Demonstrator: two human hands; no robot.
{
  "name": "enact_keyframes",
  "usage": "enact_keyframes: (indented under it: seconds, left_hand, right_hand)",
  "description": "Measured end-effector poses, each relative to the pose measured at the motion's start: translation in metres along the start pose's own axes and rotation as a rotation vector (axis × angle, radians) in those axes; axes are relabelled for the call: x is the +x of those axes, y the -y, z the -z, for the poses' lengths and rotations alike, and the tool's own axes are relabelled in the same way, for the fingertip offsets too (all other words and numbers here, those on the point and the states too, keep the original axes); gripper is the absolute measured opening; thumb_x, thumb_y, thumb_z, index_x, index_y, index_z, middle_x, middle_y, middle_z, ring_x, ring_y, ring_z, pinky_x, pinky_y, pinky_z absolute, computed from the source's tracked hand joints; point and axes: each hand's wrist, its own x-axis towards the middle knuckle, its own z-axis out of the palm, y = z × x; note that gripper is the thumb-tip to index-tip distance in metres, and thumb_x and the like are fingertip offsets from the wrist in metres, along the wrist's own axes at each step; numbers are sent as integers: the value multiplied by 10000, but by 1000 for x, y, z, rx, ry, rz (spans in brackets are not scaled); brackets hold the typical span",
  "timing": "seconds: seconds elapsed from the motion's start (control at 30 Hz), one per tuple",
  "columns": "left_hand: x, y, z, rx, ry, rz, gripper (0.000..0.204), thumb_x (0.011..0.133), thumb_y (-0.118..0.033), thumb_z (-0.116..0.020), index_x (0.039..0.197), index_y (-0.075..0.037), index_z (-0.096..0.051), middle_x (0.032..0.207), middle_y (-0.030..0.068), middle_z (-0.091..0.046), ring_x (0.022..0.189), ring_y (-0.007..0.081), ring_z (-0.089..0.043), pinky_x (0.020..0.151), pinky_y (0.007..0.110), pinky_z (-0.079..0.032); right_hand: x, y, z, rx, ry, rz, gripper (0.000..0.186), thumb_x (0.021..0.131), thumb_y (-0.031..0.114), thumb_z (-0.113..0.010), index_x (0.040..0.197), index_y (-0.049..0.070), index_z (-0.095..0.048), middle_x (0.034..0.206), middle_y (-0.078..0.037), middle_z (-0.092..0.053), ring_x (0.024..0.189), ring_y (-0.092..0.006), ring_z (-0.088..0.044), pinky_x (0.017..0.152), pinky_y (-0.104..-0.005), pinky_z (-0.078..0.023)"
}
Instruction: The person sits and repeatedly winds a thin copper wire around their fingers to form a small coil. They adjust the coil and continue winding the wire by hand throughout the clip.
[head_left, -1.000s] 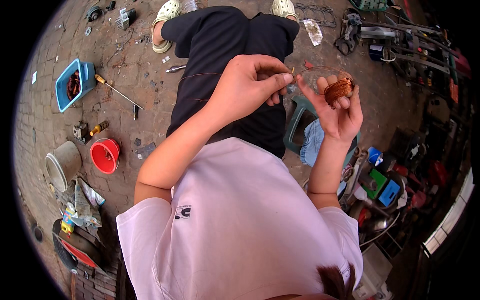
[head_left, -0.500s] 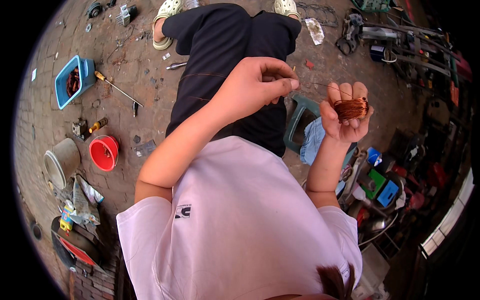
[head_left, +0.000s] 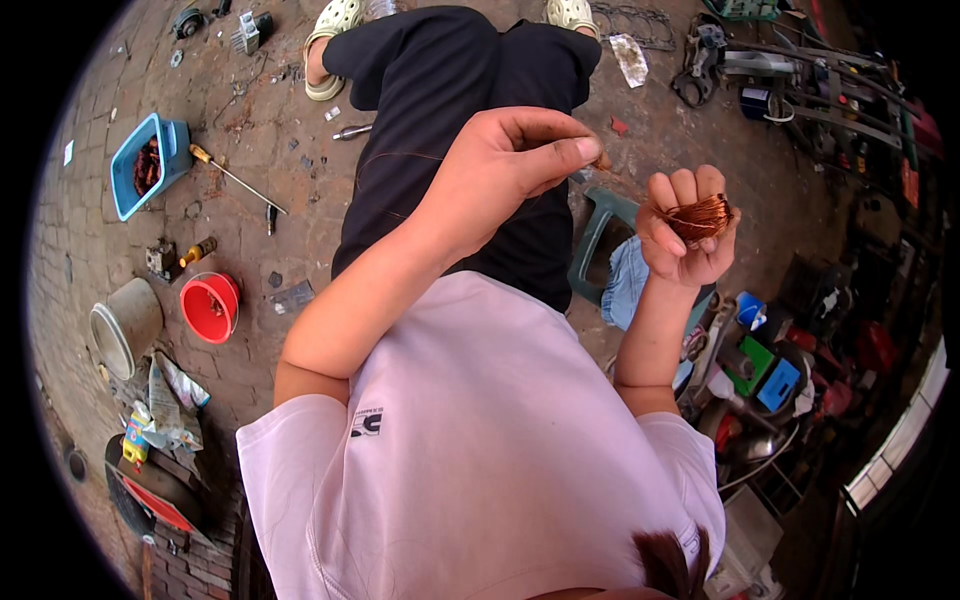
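Note:
My right hand point(head_left: 680, 255) is closed around a bundle of wound copper wire point(head_left: 705, 216), its fingers curled up behind and over the coil. To the left, above my dark trousers, my left hand point(head_left: 510, 165) pinches thumb against forefinger on the copper wire, of which only faint bits show near the fingertips. A fine loose strand trails leftward from that hand across the trousers. Between the two hands, the strand is too thin to follow all the way.
A green stool point(head_left: 590, 240) with blue cloth point(head_left: 627, 285) stands under my right forearm. On the brick floor at left are a blue basin point(head_left: 120, 180), a screwdriver point(head_left: 235, 178), a red bucket point(head_left: 228, 325) and a grey bucket point(head_left: 130, 325). Metal parts point(head_left: 770, 65) and tools crowd the right.
My left hand has moved slightly up and right, still pinching. The coil in my right hand has turned and tilted a little, and that hand has shifted slightly left.

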Motion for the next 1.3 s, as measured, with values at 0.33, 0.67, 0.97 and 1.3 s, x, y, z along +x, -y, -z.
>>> enact_keyframes:
  seconds: [0.33, 0.67, 0.97, 1.3]
  left_hand:
    - [5, -12, 9, -115, 125, 248, 265, 909, -229, -626, 937, 29, -678, 650, -21, -534, 520, 30, -393, 490, 163, -317]
    - [7, -5, 1, 177, 35, 27, 169, 798, -153, -712, 913, -29, -705, 783, -8, -657, 679, 28, -512, 594, 187, -359]
    - [18, 4, 8, 12, -71, -108, 77, 834, -87, -663, 879, -25, -671, 876, 40, -655, 875, 103, -587, 833, 255, -429]
    - [12, -4, 1, -57, 103, -27, 100, 903, -130, -595, 931, -35, -596, 906, 76, -619, 688, 106, -612, 476, 212, -446]
  right_hand:
    - [3, -1, -1, 363, -151, 77, 224, 949, 213, -544, 801, 111, -411, 714, 45, -379, 736, -89, -317, 610, -187, -442]
    - [12, -14, -7, 144, -47, 25, 210, 930, 223, -564, 874, 65, -437, 730, 15, -384, 751, -113, -323, 561, -200, -440]
    - [-1, -32, -10, -49, -97, -116, 302, 949, 292, -542, 907, 9, -446, 689, 0, -382, 721, -104, -310, 508, -188, -385]
    - [-8, -26, -5, 260, -129, -116, 253, 962, 260, -516, 852, 67, -394, 713, 18, -381, 740, -98, -315, 518, -168, -403]
